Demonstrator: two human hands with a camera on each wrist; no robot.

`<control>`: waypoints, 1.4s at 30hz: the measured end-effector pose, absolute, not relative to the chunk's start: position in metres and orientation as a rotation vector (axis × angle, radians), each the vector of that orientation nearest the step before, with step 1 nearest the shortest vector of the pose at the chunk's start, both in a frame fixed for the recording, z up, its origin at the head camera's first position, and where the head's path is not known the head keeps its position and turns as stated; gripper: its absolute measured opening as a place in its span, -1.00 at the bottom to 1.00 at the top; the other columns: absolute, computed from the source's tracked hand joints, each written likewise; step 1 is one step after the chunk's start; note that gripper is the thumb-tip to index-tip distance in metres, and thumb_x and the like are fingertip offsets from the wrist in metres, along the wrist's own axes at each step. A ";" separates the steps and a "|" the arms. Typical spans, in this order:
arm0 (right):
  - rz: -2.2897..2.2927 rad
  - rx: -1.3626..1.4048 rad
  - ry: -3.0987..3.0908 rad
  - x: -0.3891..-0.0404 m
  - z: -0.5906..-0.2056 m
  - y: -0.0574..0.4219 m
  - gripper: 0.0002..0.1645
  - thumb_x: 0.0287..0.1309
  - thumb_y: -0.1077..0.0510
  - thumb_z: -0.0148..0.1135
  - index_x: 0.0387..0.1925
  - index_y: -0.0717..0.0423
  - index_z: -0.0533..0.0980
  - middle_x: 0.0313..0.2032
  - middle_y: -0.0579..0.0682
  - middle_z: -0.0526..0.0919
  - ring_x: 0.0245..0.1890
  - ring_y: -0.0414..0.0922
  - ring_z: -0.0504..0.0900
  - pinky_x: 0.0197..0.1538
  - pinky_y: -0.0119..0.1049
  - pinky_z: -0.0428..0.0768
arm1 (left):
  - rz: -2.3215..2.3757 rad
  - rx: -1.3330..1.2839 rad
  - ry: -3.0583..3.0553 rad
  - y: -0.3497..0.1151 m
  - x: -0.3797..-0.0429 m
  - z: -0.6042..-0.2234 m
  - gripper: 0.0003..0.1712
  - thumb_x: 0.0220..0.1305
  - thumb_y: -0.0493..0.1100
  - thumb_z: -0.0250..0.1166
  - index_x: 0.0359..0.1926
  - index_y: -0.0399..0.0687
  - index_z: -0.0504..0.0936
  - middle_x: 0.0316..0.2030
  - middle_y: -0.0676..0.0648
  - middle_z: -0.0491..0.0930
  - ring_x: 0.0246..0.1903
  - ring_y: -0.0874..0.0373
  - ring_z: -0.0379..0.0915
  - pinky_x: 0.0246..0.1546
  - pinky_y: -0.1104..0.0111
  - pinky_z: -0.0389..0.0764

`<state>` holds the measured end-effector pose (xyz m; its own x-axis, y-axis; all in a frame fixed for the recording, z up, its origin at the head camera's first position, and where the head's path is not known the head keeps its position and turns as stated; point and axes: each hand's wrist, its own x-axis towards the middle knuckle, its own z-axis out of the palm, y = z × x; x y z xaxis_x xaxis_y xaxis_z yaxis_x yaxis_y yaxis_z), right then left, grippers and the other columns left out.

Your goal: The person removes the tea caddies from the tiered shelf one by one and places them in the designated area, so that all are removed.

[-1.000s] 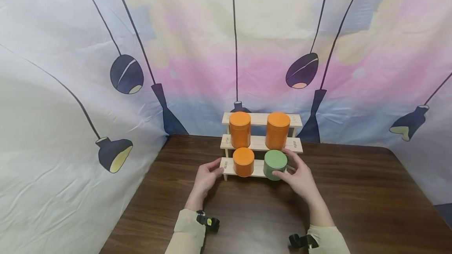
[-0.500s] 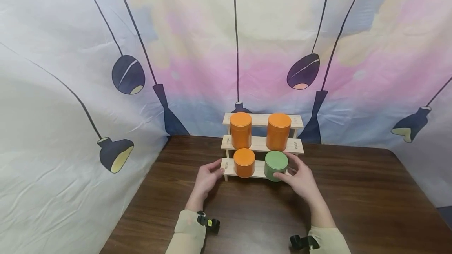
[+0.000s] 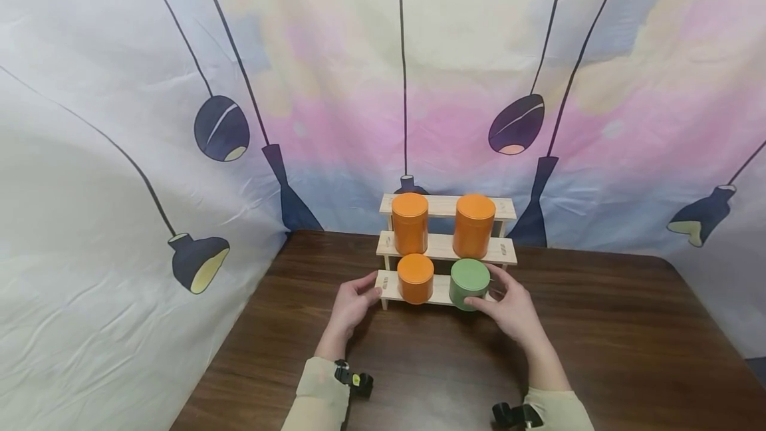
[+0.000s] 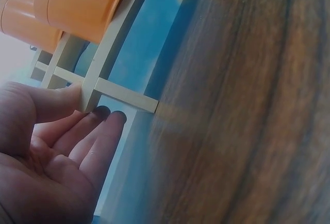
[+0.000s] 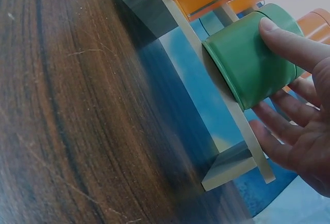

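A light wooden three-tier display stand (image 3: 441,288) carries round lidded tins. On its lowest tier, an orange tin (image 3: 415,279) stands at left and a green tin (image 3: 469,285) at right. My right hand (image 3: 511,304) holds the green tin, thumb on its front and fingers around the far side. In the right wrist view, the green tin (image 5: 252,59) rests on the board near its end. My left hand (image 3: 352,304) pinches the left end of the lowest board, with the thumb (image 4: 59,100) against it and fingertips just beneath.
Two taller orange tins (image 3: 409,225) stand on the middle tier, and the top tier (image 3: 441,205) is behind them. A dark wood-grain table (image 3: 437,364) lies under the stand. Behind it hangs a cloth backdrop (image 3: 359,85) printed with lamps.
My right index finger has slipped slightly lower beside the green tin. My left hand keeps its place on the board, and the head view has shifted a little.
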<state>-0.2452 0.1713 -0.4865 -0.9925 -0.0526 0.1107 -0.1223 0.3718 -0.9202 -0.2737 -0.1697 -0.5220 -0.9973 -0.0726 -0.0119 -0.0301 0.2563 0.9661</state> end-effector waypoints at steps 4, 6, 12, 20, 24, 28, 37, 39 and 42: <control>1.710 0.159 -2.554 -0.245 -0.487 0.171 0.08 0.08 -0.06 0.71 0.53 0.15 0.36 0.41 0.28 0.50 0.44 0.24 0.47 0.40 0.15 0.49 | -1.906 0.093 -2.455 -0.170 -0.272 -0.521 -0.50 0.44 -0.26 0.38 0.37 -0.13 0.66 0.37 -0.21 0.59 0.38 -0.20 0.47 0.45 -0.16 0.36; 1.708 0.155 -2.559 -0.244 -0.487 0.170 0.09 0.08 -0.08 0.71 0.53 0.15 0.37 0.41 0.28 0.51 0.43 0.24 0.47 0.40 0.15 0.50 | -1.906 0.091 -2.454 -0.170 -0.272 -0.520 -0.50 0.44 -0.27 0.38 0.37 -0.14 0.66 0.37 -0.22 0.58 0.38 -0.21 0.46 0.45 -0.16 0.36; 1.714 0.156 -2.550 -0.243 -0.485 0.170 0.07 0.07 -0.06 0.72 0.51 0.13 0.38 0.42 0.26 0.50 0.43 0.22 0.48 0.39 0.14 0.51 | -1.900 0.093 -2.454 -0.172 -0.271 -0.520 -0.50 0.44 -0.26 0.38 0.37 -0.13 0.66 0.37 -0.22 0.59 0.40 -0.22 0.45 0.46 -0.16 0.34; 1.737 0.136 -2.500 -0.241 -0.484 0.171 0.06 0.05 -0.05 0.73 0.51 0.12 0.39 0.39 0.27 0.52 0.33 0.27 0.59 0.31 0.10 0.59 | -1.913 0.079 -2.450 -0.172 -0.271 -0.520 -0.50 0.44 -0.27 0.37 0.37 -0.16 0.65 0.36 -0.24 0.59 0.33 -0.18 0.53 0.41 -0.11 0.44; 1.763 0.136 -2.461 -0.242 -0.486 0.173 0.04 0.04 -0.01 0.73 0.49 0.10 0.41 0.38 0.26 0.52 0.29 0.27 0.63 0.26 0.04 0.64 | -1.908 0.051 -2.446 -0.173 -0.272 -0.521 -0.49 0.44 -0.28 0.37 0.37 -0.19 0.64 0.35 -0.26 0.59 0.31 -0.18 0.55 0.39 -0.12 0.45; 1.788 0.136 -2.462 -0.242 -0.484 0.175 0.06 0.04 0.00 0.74 0.51 0.07 0.39 0.41 0.23 0.49 0.32 0.27 0.61 0.23 -0.06 0.66 | -1.896 0.044 -2.446 -0.174 -0.272 -0.522 -0.49 0.44 -0.28 0.37 0.37 -0.19 0.65 0.34 -0.25 0.60 0.32 -0.19 0.54 0.41 -0.13 0.43; 1.714 0.186 -2.456 -0.237 -0.472 0.190 0.07 0.06 -0.04 0.72 0.53 0.08 0.38 0.34 0.18 0.58 0.35 0.10 0.53 0.36 0.08 0.55 | -1.921 0.056 -2.436 -0.171 -0.271 -0.522 -0.50 0.44 -0.28 0.36 0.36 -0.17 0.65 0.35 -0.22 0.60 0.38 -0.19 0.48 0.44 -0.12 0.39; 1.704 0.192 -2.453 -0.236 -0.468 0.198 0.09 0.07 -0.02 0.72 0.54 0.13 0.36 0.34 0.21 0.55 0.33 0.11 0.54 0.32 -0.01 0.60 | -1.926 0.058 -2.430 -0.170 -0.271 -0.522 -0.50 0.44 -0.28 0.36 0.36 -0.17 0.65 0.34 -0.22 0.60 0.37 -0.19 0.49 0.44 -0.12 0.39; 1.687 0.195 -2.465 -0.232 -0.463 0.213 0.12 0.10 -0.02 0.70 0.57 0.15 0.31 0.38 0.23 0.49 0.32 0.14 0.56 0.17 -0.26 0.68 | -1.928 0.057 -2.427 -0.169 -0.271 -0.522 -0.50 0.44 -0.28 0.36 0.36 -0.17 0.65 0.34 -0.23 0.61 0.37 -0.19 0.49 0.44 -0.13 0.39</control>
